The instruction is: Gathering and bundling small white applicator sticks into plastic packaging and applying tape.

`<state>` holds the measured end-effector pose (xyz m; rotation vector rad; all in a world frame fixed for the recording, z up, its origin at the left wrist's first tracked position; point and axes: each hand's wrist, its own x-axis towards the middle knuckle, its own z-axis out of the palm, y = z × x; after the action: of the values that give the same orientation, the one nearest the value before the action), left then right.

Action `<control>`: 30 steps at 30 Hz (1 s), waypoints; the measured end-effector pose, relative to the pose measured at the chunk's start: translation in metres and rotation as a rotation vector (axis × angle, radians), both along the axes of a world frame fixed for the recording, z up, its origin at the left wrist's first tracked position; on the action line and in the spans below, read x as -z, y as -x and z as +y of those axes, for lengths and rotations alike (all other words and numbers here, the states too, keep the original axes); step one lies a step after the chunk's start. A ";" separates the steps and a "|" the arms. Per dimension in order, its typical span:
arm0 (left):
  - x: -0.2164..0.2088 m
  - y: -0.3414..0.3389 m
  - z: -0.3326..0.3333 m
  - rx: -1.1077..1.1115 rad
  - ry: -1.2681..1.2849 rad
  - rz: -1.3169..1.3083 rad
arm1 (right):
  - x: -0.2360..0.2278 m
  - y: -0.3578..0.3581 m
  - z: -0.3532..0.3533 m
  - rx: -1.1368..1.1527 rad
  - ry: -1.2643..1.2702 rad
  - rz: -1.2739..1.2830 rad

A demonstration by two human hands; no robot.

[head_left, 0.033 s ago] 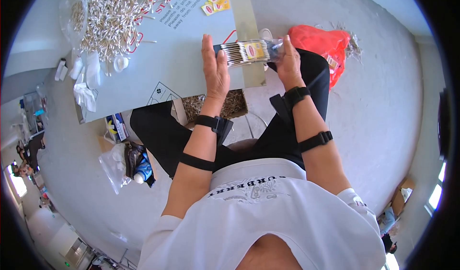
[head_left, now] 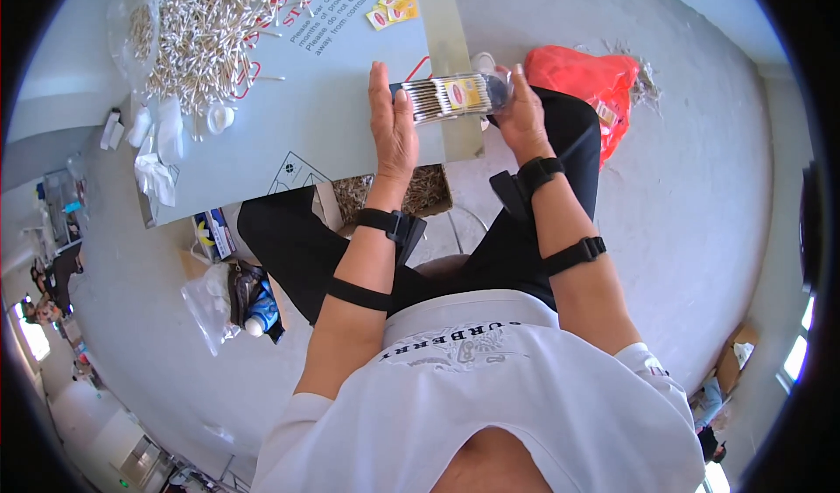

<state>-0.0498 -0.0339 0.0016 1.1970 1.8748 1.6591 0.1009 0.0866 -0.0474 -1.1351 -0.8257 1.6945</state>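
Note:
A clear plastic pack of cotton swabs lies level between my two hands, above the near right part of the table. The swabs lie side by side, and a yellow-and-white label card with a red oval shows among them. My left hand bears on the left end of the pack, its fingers straight and its thumb at the pack's edge. At the other end, my right hand grips the clear plastic, with thumb and fingers round it. Some fingertips are hidden behind the pack.
Loose cotton swabs are heaped on the metal-topped table, with a tape roll nearby. Small yellow cards lie at the far edge. A box of swabs sits below; a red bag lies on the floor.
My right hand has shifted very slightly left, and the clear plastic at its end of the pack looks more bunched. The left hand stays nearly still.

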 end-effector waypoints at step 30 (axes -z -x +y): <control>-0.005 -0.032 -0.004 0.191 -0.020 0.322 | -0.012 0.037 -0.027 0.114 0.116 0.083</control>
<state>-0.0173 -0.0378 0.0068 1.6773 1.8530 1.4545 0.0636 0.0598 -0.0355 -1.1594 -0.6073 1.6997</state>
